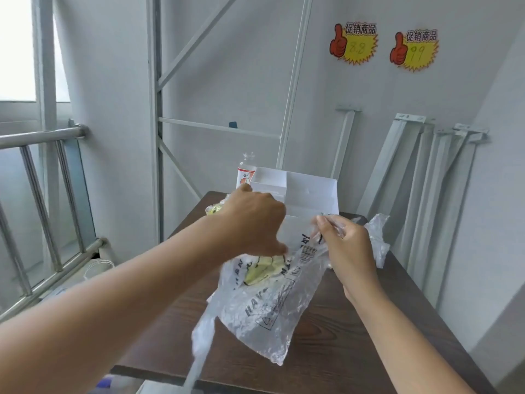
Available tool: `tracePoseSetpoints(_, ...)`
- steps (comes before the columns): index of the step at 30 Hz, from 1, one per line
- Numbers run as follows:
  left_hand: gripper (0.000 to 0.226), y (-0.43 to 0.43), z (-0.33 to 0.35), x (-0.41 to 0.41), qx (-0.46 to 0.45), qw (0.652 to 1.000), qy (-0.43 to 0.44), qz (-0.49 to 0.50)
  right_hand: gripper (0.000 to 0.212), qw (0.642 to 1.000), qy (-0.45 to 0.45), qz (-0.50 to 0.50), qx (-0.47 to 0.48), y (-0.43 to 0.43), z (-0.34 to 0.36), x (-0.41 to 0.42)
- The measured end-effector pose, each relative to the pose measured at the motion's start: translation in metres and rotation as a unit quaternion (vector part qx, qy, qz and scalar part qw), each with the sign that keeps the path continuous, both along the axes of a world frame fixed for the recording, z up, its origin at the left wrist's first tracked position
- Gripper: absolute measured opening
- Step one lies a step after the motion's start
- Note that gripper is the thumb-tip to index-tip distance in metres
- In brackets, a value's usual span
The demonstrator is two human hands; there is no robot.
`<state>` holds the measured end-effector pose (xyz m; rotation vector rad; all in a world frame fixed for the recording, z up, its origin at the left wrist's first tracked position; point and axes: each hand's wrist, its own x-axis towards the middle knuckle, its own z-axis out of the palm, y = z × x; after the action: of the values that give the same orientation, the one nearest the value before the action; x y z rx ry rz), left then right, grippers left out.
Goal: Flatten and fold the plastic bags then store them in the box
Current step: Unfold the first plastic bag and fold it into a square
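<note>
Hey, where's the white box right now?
In the head view, the white box stands open at the far end of the dark table, centre-right, just behind the printed plastic bag, with a bottle at its back left corner.

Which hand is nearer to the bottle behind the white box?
Left. The left hand is just in front of the bottle; the right hand is farther right, pinching the plastic bag.
</note>
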<state>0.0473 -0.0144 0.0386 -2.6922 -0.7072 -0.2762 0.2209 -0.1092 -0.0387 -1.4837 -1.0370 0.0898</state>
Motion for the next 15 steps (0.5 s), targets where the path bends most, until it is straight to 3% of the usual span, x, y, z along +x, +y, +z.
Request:
tracePoseSetpoints(2,0.038,0.017,-0.001,0.002,-0.085,0.996,0.013,-0.001,0.023,1.000,0.014,-0.008,0.011,-0.003,-0.001,0.011)
tracePoseSetpoints(5,0.032,0.039,-0.006,-0.002,-0.236,0.972,0.001,-0.016,0.023,0.999,0.037,-0.023,0.009,-0.011,-0.002,0.028)
tracePoseSetpoints(9,0.027,0.058,-0.014,-0.014,-0.311,0.948,-0.060,-0.037,0.024,0.999,0.021,-0.041,-0.001,-0.022,0.007,0.041)
tracePoseSetpoints(13,0.019,0.070,-0.012,-0.032,-0.420,0.899,-0.095,-0.080,0.021,0.999,0.011,-0.049,-0.008,-0.028,0.016,0.050)
tracePoseSetpoints(15,0.027,0.078,-0.014,-0.041,-0.453,0.877,-0.136,-0.080,0.017,0.998,-0.005,-0.053,-0.022,-0.032,0.019,0.054)
